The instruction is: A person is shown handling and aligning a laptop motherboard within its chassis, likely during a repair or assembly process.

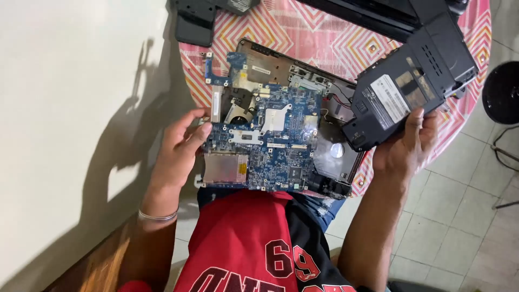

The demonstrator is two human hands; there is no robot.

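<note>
A blue laptop motherboard (270,140) lies over an opened laptop base (324,97) at the near edge of a round table. My left hand (178,148) grips the board's left edge, thumb on top. My right hand (405,148) holds a black laptop cover (413,81) with a white label, lifted and tilted to the right of the board. A silver metal card slot (225,168) sits at the board's lower left corner. A silver bangle (158,216) is on my left wrist.
The table has a red, orange and white zigzag cloth (313,32). Black laptop parts (197,19) lie at the far left and another black laptop (378,13) at the far edge. A white wall (70,108) stands left. A black stool (503,100) and tiled floor (432,227) are right.
</note>
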